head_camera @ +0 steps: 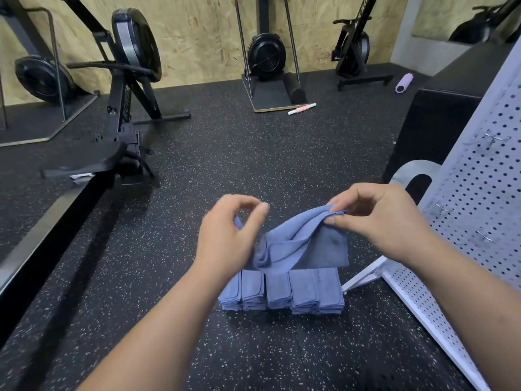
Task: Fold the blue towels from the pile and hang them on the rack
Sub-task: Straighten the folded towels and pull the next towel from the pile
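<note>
L hand (228,230) & R hand (377,218) both pinch one blue towel (304,244) over folded pile (282,292).

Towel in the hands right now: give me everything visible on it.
The held towel is soft blue-violet cloth with a stitched hem, partly folded and sagging in creases. The right hand pinches its upper edge. The left hand curls round the other end, where a blue sliver shows. It hangs over the stacked towels; whether it touches them is unclear.

Forearms forward; left hand (228,235) curled; right hand (375,218) in a pinch
</note>
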